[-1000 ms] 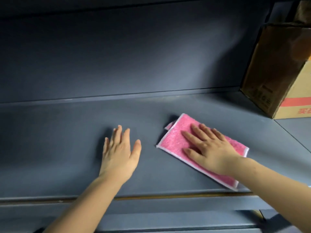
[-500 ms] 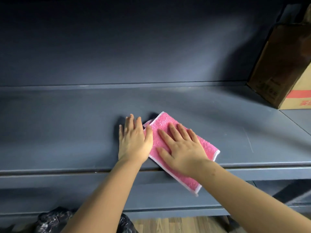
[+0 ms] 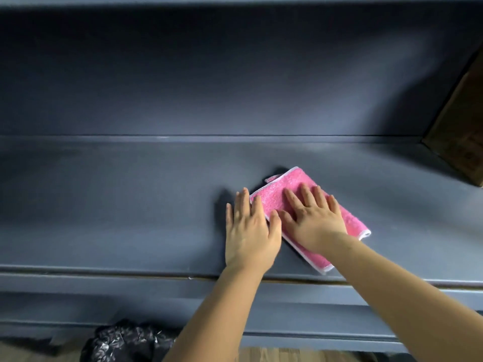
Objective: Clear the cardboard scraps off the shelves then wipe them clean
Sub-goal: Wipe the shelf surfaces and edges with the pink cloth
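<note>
A folded pink cloth (image 3: 285, 189) with a white edge lies flat on the dark grey shelf (image 3: 117, 205), right of centre. My right hand (image 3: 313, 220) presses on the cloth with straight, spread fingers. My left hand (image 3: 248, 231) lies flat on the shelf just left of the cloth, its thumb and forefinger over the cloth's left edge. Both hands touch side by side. No cardboard scraps show on this shelf.
A brown cardboard box (image 3: 460, 131) stands on the shelf at the far right. A black plastic bag (image 3: 125, 343) lies on the wooden floor below the shelf's front lip (image 3: 104, 278). The shelf's back wall (image 3: 209, 74) rises behind.
My right hand has slid the cloth leftward along the shelf to meet my left hand. The view shifted, so the box moved toward the right edge and the bag came into sight.
</note>
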`<state>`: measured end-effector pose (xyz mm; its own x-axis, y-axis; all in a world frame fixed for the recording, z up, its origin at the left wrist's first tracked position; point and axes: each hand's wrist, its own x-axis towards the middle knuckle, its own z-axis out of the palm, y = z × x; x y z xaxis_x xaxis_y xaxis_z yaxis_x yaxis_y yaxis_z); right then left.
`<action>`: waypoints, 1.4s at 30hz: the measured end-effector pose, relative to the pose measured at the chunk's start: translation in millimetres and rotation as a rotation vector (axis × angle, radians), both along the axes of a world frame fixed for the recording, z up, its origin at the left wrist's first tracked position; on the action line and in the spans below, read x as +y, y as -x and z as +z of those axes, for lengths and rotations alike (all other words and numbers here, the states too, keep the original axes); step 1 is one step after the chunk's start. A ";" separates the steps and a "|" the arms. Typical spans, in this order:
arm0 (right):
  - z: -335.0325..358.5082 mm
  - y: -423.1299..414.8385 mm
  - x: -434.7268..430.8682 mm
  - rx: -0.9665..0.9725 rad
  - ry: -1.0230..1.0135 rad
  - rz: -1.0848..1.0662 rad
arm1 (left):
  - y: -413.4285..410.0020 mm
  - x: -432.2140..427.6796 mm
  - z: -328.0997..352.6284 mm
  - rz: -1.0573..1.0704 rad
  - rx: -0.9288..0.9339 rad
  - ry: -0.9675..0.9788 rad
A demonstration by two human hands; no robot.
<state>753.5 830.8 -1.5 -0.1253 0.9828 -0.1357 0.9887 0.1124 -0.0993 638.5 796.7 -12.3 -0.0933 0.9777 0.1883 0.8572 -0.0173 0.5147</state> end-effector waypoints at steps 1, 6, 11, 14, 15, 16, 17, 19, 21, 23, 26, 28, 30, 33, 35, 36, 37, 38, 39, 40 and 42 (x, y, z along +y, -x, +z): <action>-1.6 12.2 -6.6 0.012 0.004 0.043 | 1.9 -2.3 1.8 -0.014 -0.023 -0.001; -3.7 30.2 -32.8 0.063 0.011 0.128 | 43.8 -13.4 7.6 -0.015 0.048 0.049; -3.3 18.7 -49.4 0.033 0.006 0.026 | 97.0 -26.0 17.8 0.053 0.075 0.071; -0.7 10.5 -58.0 0.011 0.005 -0.086 | 115.8 -45.5 22.7 -0.004 0.120 0.074; 0.0 10.0 -60.7 0.008 0.008 -0.109 | 120.7 -50.7 24.4 -0.030 0.139 0.080; 0.0 10.7 -62.5 0.001 0.008 -0.124 | 124.3 -53.8 25.8 -0.048 0.154 0.088; 0.1 11.9 -62.4 -0.004 0.003 -0.137 | 126.6 -53.5 26.1 -0.054 0.169 0.088; -0.1 14.4 -55.5 -0.001 -0.009 -0.161 | 126.1 -45.4 24.3 -0.060 0.179 0.083; 0.8 16.7 -42.7 0.002 -0.003 -0.181 | 117.0 -33.4 20.3 -0.081 0.188 0.102; -0.6 17.9 -25.4 0.004 -0.008 -0.181 | 103.4 -19.2 14.3 -0.103 0.210 0.116; -2.0 16.7 1.8 0.002 -0.035 -0.154 | 87.1 8.9 7.6 -0.119 0.231 0.128; -2.3 12.5 15.5 0.002 -0.036 -0.147 | 79.0 27.1 4.0 -0.118 0.228 0.120; -3.2 5.6 27.7 0.002 -0.038 -0.153 | 74.4 43.1 0.8 -0.106 0.240 0.113; -3.8 -7.8 48.8 -0.007 -0.046 -0.178 | 71.9 57.5 -3.8 -0.071 0.255 0.112; -2.7 -16.2 67.3 -0.012 -0.048 -0.204 | 70.8 59.3 -7.5 -0.042 0.247 0.100; -1.2 -19.6 77.0 -0.012 -0.043 -0.218 | 69.8 57.6 -7.5 -0.037 0.246 0.080; -0.1 -21.8 87.2 -0.013 -0.037 -0.229 | 69.3 55.2 -7.4 -0.040 0.245 0.055; 0.4 -22.3 97.7 -0.015 -0.032 -0.235 | 69.1 53.4 -7.7 -0.041 0.241 0.036; 0.8 -21.3 108.1 -0.019 -0.030 -0.240 | 69.4 52.9 -8.5 -0.038 0.230 0.019; 0.9 -18.5 118.0 -0.021 -0.031 -0.247 | 69.7 53.5 -9.5 -0.033 0.218 0.007; 0.8 -7.9 134.1 -0.022 -0.042 -0.260 | 69.6 54.5 -8.5 -0.032 0.193 -0.019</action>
